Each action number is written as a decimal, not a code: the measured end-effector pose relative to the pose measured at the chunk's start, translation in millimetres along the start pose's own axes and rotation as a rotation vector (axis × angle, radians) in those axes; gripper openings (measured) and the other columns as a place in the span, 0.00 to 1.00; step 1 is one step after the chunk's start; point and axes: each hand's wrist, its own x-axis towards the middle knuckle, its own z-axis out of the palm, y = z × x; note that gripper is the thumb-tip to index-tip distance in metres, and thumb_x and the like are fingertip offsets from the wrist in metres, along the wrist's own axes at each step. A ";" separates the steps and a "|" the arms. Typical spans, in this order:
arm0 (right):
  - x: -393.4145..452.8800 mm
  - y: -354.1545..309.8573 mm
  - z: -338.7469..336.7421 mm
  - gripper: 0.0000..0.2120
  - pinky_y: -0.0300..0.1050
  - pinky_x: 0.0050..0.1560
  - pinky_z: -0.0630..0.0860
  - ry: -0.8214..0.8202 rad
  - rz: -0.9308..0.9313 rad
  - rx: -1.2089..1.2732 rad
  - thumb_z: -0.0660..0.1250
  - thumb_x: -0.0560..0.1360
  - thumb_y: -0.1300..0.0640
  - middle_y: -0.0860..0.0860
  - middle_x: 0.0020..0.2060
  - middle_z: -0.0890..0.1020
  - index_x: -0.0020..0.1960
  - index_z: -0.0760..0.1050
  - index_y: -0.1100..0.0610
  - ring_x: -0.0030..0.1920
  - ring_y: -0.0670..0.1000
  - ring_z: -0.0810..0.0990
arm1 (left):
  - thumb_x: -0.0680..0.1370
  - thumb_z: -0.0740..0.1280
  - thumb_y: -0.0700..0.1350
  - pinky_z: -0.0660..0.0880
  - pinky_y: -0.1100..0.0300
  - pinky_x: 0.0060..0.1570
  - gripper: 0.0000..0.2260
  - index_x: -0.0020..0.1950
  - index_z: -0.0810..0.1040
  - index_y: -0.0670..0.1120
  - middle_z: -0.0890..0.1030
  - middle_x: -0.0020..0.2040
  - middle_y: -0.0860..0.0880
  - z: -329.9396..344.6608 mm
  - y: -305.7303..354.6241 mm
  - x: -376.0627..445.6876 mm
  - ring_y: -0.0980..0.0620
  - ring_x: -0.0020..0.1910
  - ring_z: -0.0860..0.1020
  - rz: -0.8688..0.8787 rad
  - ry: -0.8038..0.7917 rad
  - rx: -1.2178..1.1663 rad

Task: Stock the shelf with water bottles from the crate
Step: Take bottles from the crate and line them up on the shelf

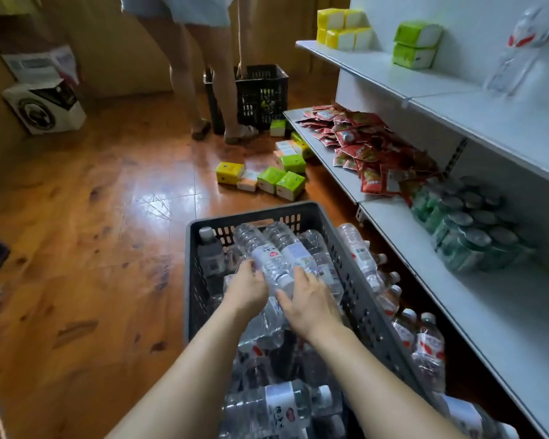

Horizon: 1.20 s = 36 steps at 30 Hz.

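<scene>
A dark grey plastic crate [358,299] sits on the floor in front of me, piled with clear water bottles. My left hand [248,288] and my right hand [308,304] are both inside it, fingers wrapped around one water bottle [267,258] that lies with its white cap toward me. A second bottle [295,248] lies right beside it. More bottles [425,346] stand on the floor between the crate and the white shelf unit [488,312] on my right. The lower shelf in front of the crate is mostly bare.
Green cans [469,229] and red snack packets [368,147] sit on the lower shelf. Tissue packs [276,179] lie scattered on the wooden floor. Another person's legs [203,90] stand by a black crate [260,96] farther off. Cardboard boxes [45,106] rest at the left.
</scene>
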 end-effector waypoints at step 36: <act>-140.1 40.9 -258.0 0.19 0.52 0.52 0.81 0.667 -0.412 0.563 0.58 0.81 0.46 0.44 0.57 0.80 0.72 0.66 0.43 0.50 0.43 0.82 | 0.74 0.72 0.60 0.73 0.75 0.48 0.25 0.66 0.69 0.53 0.79 0.54 0.63 21.0 192.8 -160.7 0.74 0.50 0.77 0.733 -0.108 -0.229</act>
